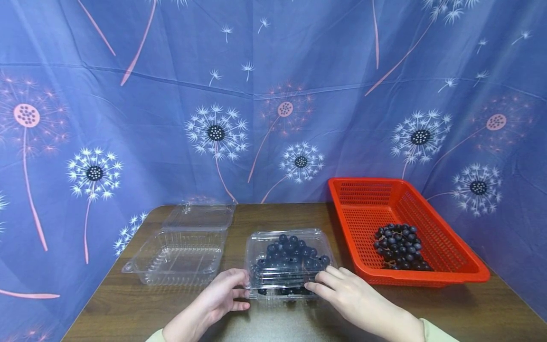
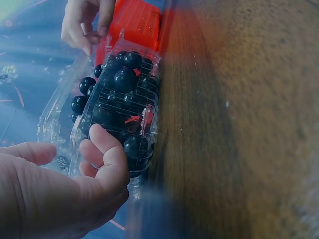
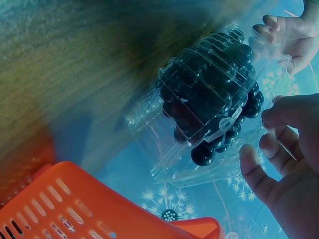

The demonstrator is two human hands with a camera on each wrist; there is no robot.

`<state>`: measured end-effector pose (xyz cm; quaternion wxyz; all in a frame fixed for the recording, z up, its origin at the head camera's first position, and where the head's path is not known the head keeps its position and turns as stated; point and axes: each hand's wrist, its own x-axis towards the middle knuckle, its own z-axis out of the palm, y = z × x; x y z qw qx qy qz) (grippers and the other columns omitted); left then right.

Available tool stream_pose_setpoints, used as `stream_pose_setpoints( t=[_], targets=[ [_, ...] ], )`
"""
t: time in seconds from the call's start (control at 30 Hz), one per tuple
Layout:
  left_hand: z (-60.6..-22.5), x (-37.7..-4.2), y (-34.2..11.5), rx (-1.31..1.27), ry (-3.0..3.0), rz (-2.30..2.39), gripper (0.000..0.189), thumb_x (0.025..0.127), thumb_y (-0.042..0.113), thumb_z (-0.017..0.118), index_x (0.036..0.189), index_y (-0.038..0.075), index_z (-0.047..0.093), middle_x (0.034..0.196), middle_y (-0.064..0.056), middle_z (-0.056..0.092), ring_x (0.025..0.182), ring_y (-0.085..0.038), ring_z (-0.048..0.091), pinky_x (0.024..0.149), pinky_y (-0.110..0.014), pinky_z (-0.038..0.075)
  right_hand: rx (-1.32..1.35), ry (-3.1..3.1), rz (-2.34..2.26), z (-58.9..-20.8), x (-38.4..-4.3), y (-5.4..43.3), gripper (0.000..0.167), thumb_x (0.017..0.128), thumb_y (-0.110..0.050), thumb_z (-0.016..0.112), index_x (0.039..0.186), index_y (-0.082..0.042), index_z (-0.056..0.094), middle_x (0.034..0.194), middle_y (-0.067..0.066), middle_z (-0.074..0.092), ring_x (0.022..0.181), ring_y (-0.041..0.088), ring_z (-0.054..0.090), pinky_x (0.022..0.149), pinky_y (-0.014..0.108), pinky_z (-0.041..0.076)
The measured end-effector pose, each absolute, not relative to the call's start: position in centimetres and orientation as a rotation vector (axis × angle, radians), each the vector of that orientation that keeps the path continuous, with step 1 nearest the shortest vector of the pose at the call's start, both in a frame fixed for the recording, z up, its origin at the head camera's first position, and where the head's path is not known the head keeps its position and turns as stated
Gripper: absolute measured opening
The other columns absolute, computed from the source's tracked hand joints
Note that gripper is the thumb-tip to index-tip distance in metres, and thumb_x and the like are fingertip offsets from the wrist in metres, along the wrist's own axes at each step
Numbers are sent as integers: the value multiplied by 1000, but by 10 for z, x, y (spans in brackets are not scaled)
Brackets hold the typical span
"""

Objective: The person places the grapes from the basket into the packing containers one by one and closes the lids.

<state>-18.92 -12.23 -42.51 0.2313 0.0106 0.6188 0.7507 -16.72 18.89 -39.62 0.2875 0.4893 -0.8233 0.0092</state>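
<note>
A clear plastic clamshell box (image 1: 295, 232) heaped with dark grapes (image 1: 288, 251) stands in front of me. Its lid is down over the grapes, with a gap along the front edge. At the box's front left corner is my left hand (image 1: 224, 292), thumb above and fingers lower, spread apart in the left wrist view. My right hand (image 1: 352, 297) is at the front right of the lid, its fingertips by the lid edge. In the right wrist view, its thumb and fingers (image 3: 249, 159) are loosely bent and apart; firm contact cannot be made out.
An open clear clamshell box (image 1: 179, 259) stands to the left, its lid folded back. On the right, a red plastic basket (image 1: 350, 237) holds a bunch of dark grapes (image 1: 399, 244). Behind the wooden table (image 1: 107, 304) hangs a blue dandelion-print cloth (image 1: 162, 128).
</note>
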Motion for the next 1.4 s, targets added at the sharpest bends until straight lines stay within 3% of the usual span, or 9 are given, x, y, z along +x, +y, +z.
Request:
stream_pose_setpoints(
  t=[0.2,0.43,0.6,1.27,1.4],
  targets=[
    [-427,-188,-121,18,1712,2043,30,81,11,50,107,3,39,92,-1,46,74,-13,51,64,-30,52,1294,-2198,8,-400,-166,187,40,79,-8,45,113,-20,63,95,-7,54,85,10,52,68,27,45],
    [-427,-187,-122,21,1714,2030,28,82,11,51,105,3,39,89,-1,48,72,-12,51,63,-28,52,1316,-2262,-8,-403,-164,190,52,68,-3,67,117,-20,61,98,-7,55,89,10,53,70,28,46],
    [-427,-187,-122,14,1727,2021,26,81,9,51,104,3,40,88,-1,46,71,-12,51,62,-28,52,1314,-2232,9,-405,-163,189,50,69,-4,63,116,-20,61,99,-7,55,89,11,53,71,28,46],
    [-426,-185,-119,56,1743,2019,22,81,6,52,100,4,41,81,0,48,65,-8,49,58,-25,51,1283,-2261,107,-406,-161,194,56,63,-5,69,117,-20,61,103,-7,57,90,12,54,76,29,48],
    [-427,-185,-118,72,1754,2021,23,79,2,51,99,5,40,80,0,46,67,-10,47,58,-24,49,1273,-2209,158,-404,-161,194,39,79,-8,56,116,-19,62,101,-8,57,89,11,54,74,28,46]
  ],
)
